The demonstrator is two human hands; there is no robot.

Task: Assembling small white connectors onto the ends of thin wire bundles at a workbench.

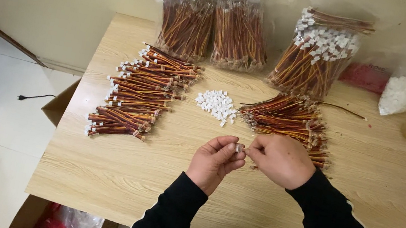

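Mid-assembly, I judge: the left hand (214, 160) pinches a small white connector (237, 147) in narrow fingers, the right hand (281, 160) closes on a wire end beside it — loose wires (288, 119) at 12 o'clock. Next comes careful alignment.

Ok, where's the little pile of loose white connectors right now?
In the head view, the pile of white connectors lies mid-table, between the finished wire bundles on its left and the loose wires on its right.
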